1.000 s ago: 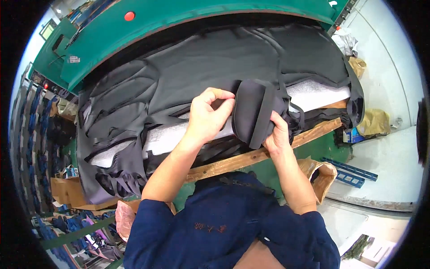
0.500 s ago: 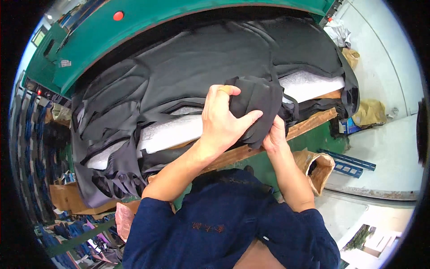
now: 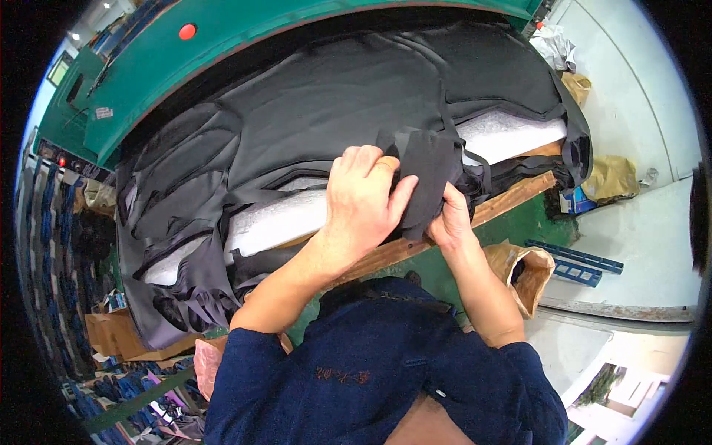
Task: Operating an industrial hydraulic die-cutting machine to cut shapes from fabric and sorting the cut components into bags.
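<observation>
A small stack of cut black fabric pieces [image 3: 426,182] is held up in front of me by both hands. My left hand [image 3: 362,196] is closed on the stack's left side, with its thumb lying near the front face. At the lower right edge my right hand [image 3: 450,220] pinches the pieces, its fingertips partly hidden behind them. Beyond the hands, a broad sheet of black material [image 3: 334,96] covers the work surface, with cut outlines and loose strips in it. White padded board [image 3: 278,215] shows under its near edge.
A green machine beam [image 3: 245,37] with a red button [image 3: 188,32] spans the far side. Along the near edge runs a wooden board [image 3: 512,199]. An open brown paper sack [image 3: 530,278] and blue slotted metal bars [image 3: 575,263] stand right; a cardboard box [image 3: 119,334] sits left.
My left hand has turned and its fingers have closed more over the stack. The stack looks narrower and tilted differently. The right hand has shifted slightly left and keeps its pinch.
</observation>
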